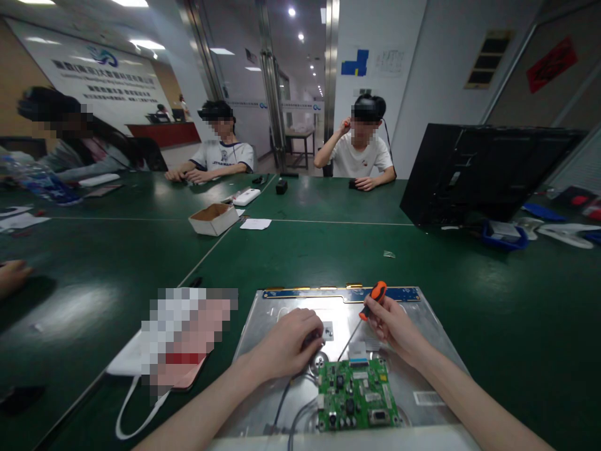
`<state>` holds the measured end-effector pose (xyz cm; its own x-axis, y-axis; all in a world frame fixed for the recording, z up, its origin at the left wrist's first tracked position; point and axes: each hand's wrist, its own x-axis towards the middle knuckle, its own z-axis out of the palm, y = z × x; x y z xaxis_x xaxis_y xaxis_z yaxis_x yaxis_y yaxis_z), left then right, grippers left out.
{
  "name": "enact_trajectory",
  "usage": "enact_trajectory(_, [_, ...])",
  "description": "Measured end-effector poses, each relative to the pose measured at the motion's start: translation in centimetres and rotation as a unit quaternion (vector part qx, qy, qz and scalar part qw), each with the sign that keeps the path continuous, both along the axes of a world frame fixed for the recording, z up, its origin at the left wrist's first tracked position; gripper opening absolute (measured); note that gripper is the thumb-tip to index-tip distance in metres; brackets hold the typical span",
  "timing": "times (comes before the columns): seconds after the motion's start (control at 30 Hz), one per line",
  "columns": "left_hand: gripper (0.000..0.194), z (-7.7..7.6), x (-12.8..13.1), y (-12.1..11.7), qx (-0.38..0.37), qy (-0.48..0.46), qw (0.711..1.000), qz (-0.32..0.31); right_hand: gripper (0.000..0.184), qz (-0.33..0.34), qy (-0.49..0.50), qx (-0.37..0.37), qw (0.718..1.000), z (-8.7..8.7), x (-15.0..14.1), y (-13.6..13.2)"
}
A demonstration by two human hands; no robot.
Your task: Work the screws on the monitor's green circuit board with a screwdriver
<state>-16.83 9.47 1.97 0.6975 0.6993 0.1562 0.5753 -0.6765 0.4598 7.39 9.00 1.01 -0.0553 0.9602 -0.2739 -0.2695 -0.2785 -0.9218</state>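
Note:
My right hand [392, 326] grips a screwdriver [377, 294] with an orange and black handle. Its thin shaft slants down and left, the tip at the upper edge of a green circuit board [359, 394]. This board lies on the silver metal back of a display panel [422, 369], and a white ribbon cable [357, 352] meets its upper edge. Left of the screwdriver, my left hand [300, 341] is closed with curled fingers over the panel; what they hold, if anything, is hidden. Grey cables [300, 416] run from the board's left side.
A phone-like pink item [192, 357] with a white strap lies left of the panel. Farther off are an open cardboard box [213, 220], a large black monitor [474, 172] and a blue tray [504, 237]. Several people sit around the green table [328, 250]; another person's hand [14, 274] shows at left.

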Motion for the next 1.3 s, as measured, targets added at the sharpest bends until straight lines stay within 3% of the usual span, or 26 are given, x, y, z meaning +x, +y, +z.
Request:
enact_trajectory(0.4, [0.006,-0.2,0.1,0.1,-0.007,-0.014,1.0,0.018,0.059,0.009,-0.004,0.002,1.0,-0.2,0.1,0.0])
enact_trajectory(0.87, [0.009,-0.5,0.0,0.0,0.029,-0.017,0.999,-0.011,0.055,0.026,-0.012,0.032,0.999,-0.9,0.0,0.2])
enact_trajectory(1.3, [0.016,0.0,0.1,-1.0,-0.068,-0.067,0.995,-0.014,0.058,0.026,-0.014,0.026,0.999,-0.9,-0.1,0.2])
